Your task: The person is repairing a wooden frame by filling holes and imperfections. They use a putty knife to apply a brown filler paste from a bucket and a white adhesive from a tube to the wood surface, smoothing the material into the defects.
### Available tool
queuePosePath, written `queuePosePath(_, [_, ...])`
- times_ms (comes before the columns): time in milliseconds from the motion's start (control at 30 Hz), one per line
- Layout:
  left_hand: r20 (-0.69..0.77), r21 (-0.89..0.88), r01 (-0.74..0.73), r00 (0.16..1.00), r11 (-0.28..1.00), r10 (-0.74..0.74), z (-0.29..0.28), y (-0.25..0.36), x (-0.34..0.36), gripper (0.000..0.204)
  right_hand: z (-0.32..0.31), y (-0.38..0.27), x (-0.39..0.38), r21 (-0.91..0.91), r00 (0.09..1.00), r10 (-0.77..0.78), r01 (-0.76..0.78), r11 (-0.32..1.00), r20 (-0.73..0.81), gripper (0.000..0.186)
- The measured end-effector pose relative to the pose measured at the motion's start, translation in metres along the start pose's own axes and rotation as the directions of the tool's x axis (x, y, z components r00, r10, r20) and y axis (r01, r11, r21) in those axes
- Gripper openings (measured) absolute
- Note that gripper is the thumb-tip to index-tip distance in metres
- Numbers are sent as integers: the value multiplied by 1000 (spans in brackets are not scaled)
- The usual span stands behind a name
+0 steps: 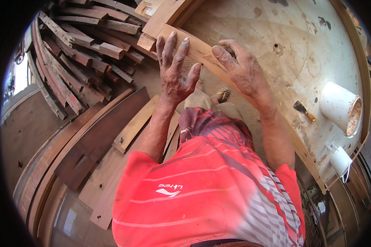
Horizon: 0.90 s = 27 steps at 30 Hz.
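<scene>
A wooden rail [202, 51] edges a pale, stained panel [292, 53] in front of me, with a crosspiece [163, 18] joining it near its left end. My left hand [173, 68] is raised over the rail near that joint, its fingers spread and nothing in them. Farther right, my right hand [247, 70] is over the same rail, thumb stretched out and fingers loosely bent, with nothing visible in its grasp. Whether either hand touches the wood is hard to tell. Between them, a patch of sawdust [212, 59] lies on the rail.
On the panel to the right are a scraper [305, 111], a white bucket [338, 105] with brownish contents, and a small white pot [341, 161]. Reddish timber strips [82, 53] are heaped at left. Below them lean a dark board [101, 142] and pale planks [111, 181].
</scene>
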<state>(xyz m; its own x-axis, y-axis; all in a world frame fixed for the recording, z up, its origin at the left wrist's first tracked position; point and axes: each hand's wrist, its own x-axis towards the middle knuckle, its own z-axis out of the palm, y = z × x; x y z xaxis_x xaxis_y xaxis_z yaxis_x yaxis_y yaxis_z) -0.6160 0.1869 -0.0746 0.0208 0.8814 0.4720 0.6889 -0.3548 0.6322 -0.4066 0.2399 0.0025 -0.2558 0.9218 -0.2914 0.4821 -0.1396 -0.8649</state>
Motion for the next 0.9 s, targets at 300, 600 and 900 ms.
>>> queuePosePath(300, [4,1,-18,1000,1000,18,-4,2,-1,55,6,2,0,-118,998,-58,58,991,9,82])
queuePosePath(600, [65,129,-79,995,988,71,-4,2,2,58,-28,25,-30,-304,910,-319,236,923,-264,55])
queuePosePath(900, [64,76,-47,997,996,42,-4,-9,2,68,-261,111,-193,-562,280,-497,-542,624,-821,54])
